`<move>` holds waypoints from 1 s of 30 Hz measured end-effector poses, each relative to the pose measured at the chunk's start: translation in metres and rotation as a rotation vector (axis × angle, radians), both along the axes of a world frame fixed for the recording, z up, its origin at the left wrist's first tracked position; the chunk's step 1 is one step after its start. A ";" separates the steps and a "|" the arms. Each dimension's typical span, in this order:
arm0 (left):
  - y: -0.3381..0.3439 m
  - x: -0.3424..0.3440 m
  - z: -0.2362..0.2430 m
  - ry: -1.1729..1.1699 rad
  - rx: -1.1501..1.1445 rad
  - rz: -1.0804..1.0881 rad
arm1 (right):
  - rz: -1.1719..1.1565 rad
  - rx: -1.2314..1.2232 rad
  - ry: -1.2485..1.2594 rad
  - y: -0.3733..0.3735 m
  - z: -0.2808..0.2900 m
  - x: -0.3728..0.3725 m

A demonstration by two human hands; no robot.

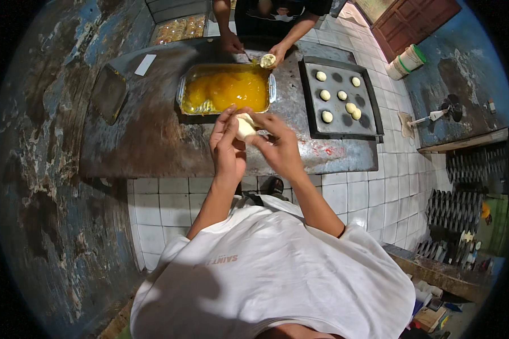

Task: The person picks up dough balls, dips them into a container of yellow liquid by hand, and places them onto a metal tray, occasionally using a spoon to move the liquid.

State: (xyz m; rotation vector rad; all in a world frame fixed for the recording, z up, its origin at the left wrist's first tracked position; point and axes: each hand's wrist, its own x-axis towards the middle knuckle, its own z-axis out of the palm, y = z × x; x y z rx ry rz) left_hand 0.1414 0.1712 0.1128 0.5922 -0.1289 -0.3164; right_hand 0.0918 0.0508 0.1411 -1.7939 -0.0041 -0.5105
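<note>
Between my two hands is a pale piece of dough [245, 127], held up over the near part of the table. My left hand [227, 148] grips its left side with bent fingers. From the right, my right hand [278, 144] pinches the same dough with thumb and fingers. Just beyond my hands stands a foil-like metal tray [180, 95] with a glossy yellow-orange filling [229, 90] in it. Across the table a co-worker's hand [278, 52] holds an opened piece of dough [267, 60], and their other hand [231, 43] has a thin tool over the filling.
A dark baking tray [307, 101] with several round dough balls [325, 95] lies at the right of the worn table [147, 144]. An empty-looking dark tray [110, 95] and a white rectangular piece [145, 65] are at the left. A bucket [408, 60] stands by the right wall.
</note>
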 end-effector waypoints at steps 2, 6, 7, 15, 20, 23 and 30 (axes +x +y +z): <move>0.006 0.006 -0.002 0.073 0.028 0.112 | -0.058 -0.330 -0.013 0.018 0.008 -0.005; 0.016 0.005 0.004 0.007 0.068 0.052 | -0.182 -0.415 -0.081 0.018 -0.002 0.007; 0.019 0.006 0.005 -0.076 0.087 0.026 | -0.188 -0.417 -0.082 0.017 -0.002 0.012; 0.043 0.007 0.018 -0.071 0.114 -0.047 | 0.089 0.220 0.302 0.018 0.008 0.022; 0.058 0.001 -0.018 0.256 0.269 -0.008 | 0.006 -0.128 0.061 0.040 -0.003 0.013; 0.047 0.004 -0.013 0.186 0.222 0.036 | 0.008 -0.381 -0.007 0.038 -0.009 0.012; 0.003 0.010 -0.021 -0.013 0.218 0.057 | -0.301 -0.254 -0.149 0.001 -0.002 0.027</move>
